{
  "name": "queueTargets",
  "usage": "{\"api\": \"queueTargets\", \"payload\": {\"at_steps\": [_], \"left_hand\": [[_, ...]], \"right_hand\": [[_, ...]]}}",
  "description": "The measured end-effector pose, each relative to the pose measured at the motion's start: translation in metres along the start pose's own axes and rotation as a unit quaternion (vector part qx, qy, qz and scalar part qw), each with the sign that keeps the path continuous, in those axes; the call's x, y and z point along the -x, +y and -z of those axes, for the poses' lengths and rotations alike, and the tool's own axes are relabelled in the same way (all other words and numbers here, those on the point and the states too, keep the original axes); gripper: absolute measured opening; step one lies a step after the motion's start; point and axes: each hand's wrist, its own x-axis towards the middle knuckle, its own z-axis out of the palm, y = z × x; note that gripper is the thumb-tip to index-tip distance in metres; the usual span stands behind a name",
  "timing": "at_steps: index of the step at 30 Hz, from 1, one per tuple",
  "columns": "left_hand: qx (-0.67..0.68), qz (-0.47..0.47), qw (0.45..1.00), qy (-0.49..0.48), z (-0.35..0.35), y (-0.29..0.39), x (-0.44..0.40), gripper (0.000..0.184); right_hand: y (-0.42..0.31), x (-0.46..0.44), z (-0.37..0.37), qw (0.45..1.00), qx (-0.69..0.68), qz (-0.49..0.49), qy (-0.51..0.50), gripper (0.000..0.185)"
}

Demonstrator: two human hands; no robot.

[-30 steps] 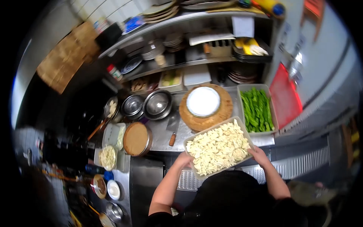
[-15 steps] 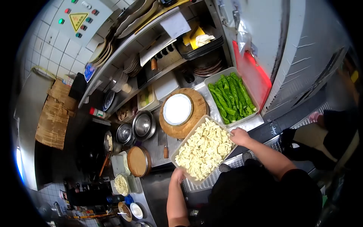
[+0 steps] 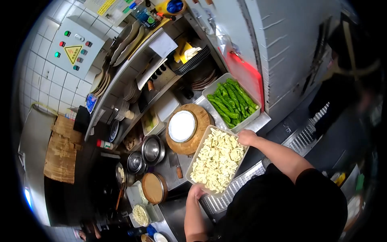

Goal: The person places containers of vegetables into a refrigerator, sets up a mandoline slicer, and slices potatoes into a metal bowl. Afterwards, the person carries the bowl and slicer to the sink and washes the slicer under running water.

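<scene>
Head view: left hand and right hand close on the tub's short ends; its long way slants between them, open top up.

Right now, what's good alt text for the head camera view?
A person's bare left hand and right hand hold a pale rectangular plastic tub of cream-coloured pieces, near long green peppers and a round wooden block bearing a white dish.

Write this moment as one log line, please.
left hand: gripping tub | right hand: gripping tub | tub: full of pale pieces, held near round board | green peppers: in container beyond
</scene>
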Motion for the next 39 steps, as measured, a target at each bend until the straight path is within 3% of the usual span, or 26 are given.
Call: {"api": "queueTargets", "payload": {"at_steps": [3, 8, 13, 17, 20, 26, 28, 30, 33, 38, 39], "left_hand": [[0.003, -0.034, 0.998, -0.045, -0.002, -0.006, -0.004, 0.061], [-0.045, 0.019, 0.992, -0.119, 0.008, -0.016, 0.012, 0.052], [-0.134, 0.048, 0.983, -0.120, -0.029, 0.009, 0.020, 0.062], [-0.210, 0.063, 0.966, -0.136, -0.078, 0.031, 0.027, 0.058], [-0.283, 0.055, 0.946, -0.151, -0.122, 0.038, 0.006, 0.055], [-0.298, 0.046, 0.933, -0.198, -0.265, 0.054, 0.004, 0.056], [-0.332, 0.022, 0.922, -0.198, -0.313, 0.051, -0.001, 0.056], [-0.321, -0.005, 0.921, -0.220, -0.361, 0.044, -0.008, 0.051], [-0.321, -0.002, 0.921, -0.219, -0.435, 0.049, 0.019, 0.049], [-0.334, 0.013, 0.916, -0.221, -0.510, 0.041, 0.007, 0.051], [-0.322, 0.016, 0.921, -0.217, -0.518, 0.037, -0.002, 0.042]], "right_hand": [[0.020, 0.015, -0.020, 0.999, 0.022, 0.013, 0.022, 0.035], [0.035, 0.107, -0.028, 0.999, 0.016, -0.032, 0.014, 0.036], [0.070, 0.155, -0.038, 0.996, -0.031, -0.076, 0.038, 0.034], [0.113, 0.193, -0.045, 0.988, -0.094, -0.108, 0.066, 0.032], [0.167, 0.203, -0.054, 0.979, -0.134, -0.117, 0.103, 0.031], [0.297, 0.253, -0.044, 0.935, -0.257, -0.166, 0.181, 0.029], [0.343, 0.271, -0.034, 0.911, -0.311, -0.157, 0.222, 0.029], [0.384, 0.291, -0.018, 0.862, -0.397, -0.215, 0.231, 0.027], [0.400, 0.333, 0.038, 0.818, -0.448, -0.255, 0.254, 0.022], [0.472, 0.344, 0.080, 0.841, -0.427, -0.223, 0.247, 0.016], [0.498, 0.340, 0.074, 0.843, -0.424, -0.204, 0.260, 0.015]]}}
